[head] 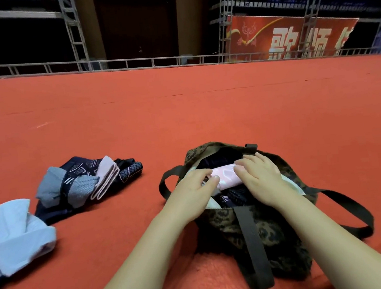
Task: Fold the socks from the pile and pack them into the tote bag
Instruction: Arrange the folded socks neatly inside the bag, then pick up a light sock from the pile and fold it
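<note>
While hands [195, 185] press sock [225, 176], banner [290, 34] reads "歌颂".

Both forearms bare, reaching forward from lower frame edge, converging toward one grip point. Left hand [193, 186]: palm down, fingers bent, fingertips [215, 178] at left end of grip, pressing there. Right hand [258, 174]: palm down, knuckles raised, fingers curled over right end of grip, tips pointing left toward other hand. Narrow gap between two sets of fingertips. Wrists roughly level, left wrist slightly nearer body. Thumbs not clearly visible.
</note>
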Demonstrator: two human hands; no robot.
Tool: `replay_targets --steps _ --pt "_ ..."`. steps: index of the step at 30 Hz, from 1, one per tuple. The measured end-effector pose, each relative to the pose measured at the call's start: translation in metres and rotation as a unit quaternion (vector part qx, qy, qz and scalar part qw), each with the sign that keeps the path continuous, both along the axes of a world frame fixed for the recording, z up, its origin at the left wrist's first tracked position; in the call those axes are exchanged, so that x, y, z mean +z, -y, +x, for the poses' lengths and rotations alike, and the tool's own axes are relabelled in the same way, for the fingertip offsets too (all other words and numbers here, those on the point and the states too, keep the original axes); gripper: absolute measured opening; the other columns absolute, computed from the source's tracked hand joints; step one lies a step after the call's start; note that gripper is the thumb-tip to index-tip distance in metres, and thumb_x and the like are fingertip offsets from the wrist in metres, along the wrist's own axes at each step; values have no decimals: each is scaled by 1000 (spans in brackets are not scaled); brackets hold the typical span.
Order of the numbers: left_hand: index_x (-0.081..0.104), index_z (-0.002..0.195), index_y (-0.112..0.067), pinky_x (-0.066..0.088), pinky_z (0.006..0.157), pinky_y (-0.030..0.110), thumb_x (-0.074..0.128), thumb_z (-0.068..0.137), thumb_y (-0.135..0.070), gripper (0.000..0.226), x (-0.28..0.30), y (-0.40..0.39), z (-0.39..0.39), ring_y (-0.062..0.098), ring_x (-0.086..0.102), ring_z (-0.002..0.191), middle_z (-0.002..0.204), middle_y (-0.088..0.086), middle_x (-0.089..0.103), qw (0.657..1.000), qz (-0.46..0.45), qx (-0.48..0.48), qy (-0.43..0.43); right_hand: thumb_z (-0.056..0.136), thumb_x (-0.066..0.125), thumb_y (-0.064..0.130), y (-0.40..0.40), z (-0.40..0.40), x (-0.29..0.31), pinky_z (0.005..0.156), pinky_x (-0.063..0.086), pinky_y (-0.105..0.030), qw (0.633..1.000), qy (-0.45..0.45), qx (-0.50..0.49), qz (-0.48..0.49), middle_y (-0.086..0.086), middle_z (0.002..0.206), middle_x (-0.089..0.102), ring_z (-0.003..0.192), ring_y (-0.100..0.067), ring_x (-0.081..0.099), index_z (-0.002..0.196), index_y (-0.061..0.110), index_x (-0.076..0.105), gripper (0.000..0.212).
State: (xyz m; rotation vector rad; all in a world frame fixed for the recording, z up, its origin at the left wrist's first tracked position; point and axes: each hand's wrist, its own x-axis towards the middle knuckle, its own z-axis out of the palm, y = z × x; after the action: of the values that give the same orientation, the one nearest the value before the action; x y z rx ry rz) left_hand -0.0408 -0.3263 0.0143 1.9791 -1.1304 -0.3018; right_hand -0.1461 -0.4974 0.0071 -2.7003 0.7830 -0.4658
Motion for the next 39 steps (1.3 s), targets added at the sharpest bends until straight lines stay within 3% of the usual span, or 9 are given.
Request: replay_targets --steps 6,10,17,20,26,29,33,36,39 --pt "57 116 -30 36 91 17 53 94 -27 23 0 -64 13 0 48 112 115 -18 55 995 -88 38 -31 91 46 44 -74 18 33 112 13 -28 991 119 57 -14 1 135 52 137 -17 26 126 18 57 45" --pt "59 109 -26 36 94 17 57 92 -22 18 -15 -118 33 4 52 109 114 -11 60 992 -78 92 -50 77 38 56 -130 45 28 109 16 -23 977 156 144 -14 -1 127 58 130 -20 37 116 16 63 61" --pt "61 97 -31 36 93 22 58 91 -24 10 -51 -229 67 5 54 105 109 -11 61 968 -38 242 -62 76 41 60 -213 110 -29 111 24 -31 965 74 240 70 4 128 56 132 -19 36 119 22 59 60" --pt "62 92 -27 35 89 19 59 90 -19 10 -66 -259 76 9 55 104 104 -9 62 951 -55 295 -70 89 57 38 -236 135 -61 105 28 -26 962 40 239 129 3 127 56 125 -18 42 120 21 59 35" --pt "66 91 -22 35 96 28 53 77 -40 26 -79 -275 95 6 48 106 105 -5 61 922 -85 372 69 87 61 36 -260 157 -99 102 38 -34 958 38 208 196 5 116 62 114 -14 52 116 23 60 32" --pt "63 108 -22 32 100 38 33 71 -57 59 -74 -271 114 22 46 118 120 0 59 905 -3 406 129 88 62 31 -258 155 -101 99 38 -28 948 53 225 218 8 112 61 110 -10 51 114 22 61 27" --pt "51 126 -27 21 110 46 34 88 -58 53 -78 -266 141 24 34 133 134 3 52 880 215 388 171 89 63 19 -253 151 -97 89 42 -17 916 118 213 319 5 108 63 97 -5 57 105 21 61 16" --pt "59 109 -31 21 108 45 39 85 -64 46 -84 -259 143 22 45 120 116 -3 61 870 262 374 188 89 63 17 -249 153 -99 80 40 -5 904 146 198 351 4 107 64 92 -2 58 99 25 59 13" --pt "58 75 -30 30 99 41 57 80 -54 25 -85 -251 141 14 59 93 78 -11 67 896 176 365 180 89 63 18 -245 155 -99 78 39 -4 897 152 194 368 5 106 64 94 -5 59 97 27 59 13"
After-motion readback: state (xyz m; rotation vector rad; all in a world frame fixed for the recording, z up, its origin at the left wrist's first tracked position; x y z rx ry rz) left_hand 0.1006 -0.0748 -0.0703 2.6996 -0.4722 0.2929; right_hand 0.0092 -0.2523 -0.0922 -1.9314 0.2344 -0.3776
